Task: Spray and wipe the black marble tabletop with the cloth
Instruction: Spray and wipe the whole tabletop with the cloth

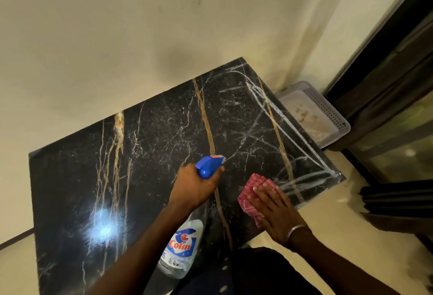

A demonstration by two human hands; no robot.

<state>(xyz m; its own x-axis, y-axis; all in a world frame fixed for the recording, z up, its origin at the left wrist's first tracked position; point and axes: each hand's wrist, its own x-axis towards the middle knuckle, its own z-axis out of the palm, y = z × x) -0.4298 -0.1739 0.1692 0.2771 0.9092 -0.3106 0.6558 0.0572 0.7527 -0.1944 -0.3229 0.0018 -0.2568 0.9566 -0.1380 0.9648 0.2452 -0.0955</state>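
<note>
Spraying & wiping marble top (152,154)
L hand (195,185) grips Colin spray bottle (181,245), nozzle fwd; R hand (275,212) flat, fingers spread, on pink cloth (251,191).

Folded pink cloth (254,195) on gold-veined black tabletop (150,154)

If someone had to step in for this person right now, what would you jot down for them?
Left hand: gripping the spray bottle, blue nozzle aimed toward the far right of the black marble tabletop.
Right hand: flat on the red checked cloth, pressed to the top near its right front edge.
Done: whitish smears on the right side suggest spray or wiping there.
Left: wipe those smears away, then probably cover the left half.
</note>
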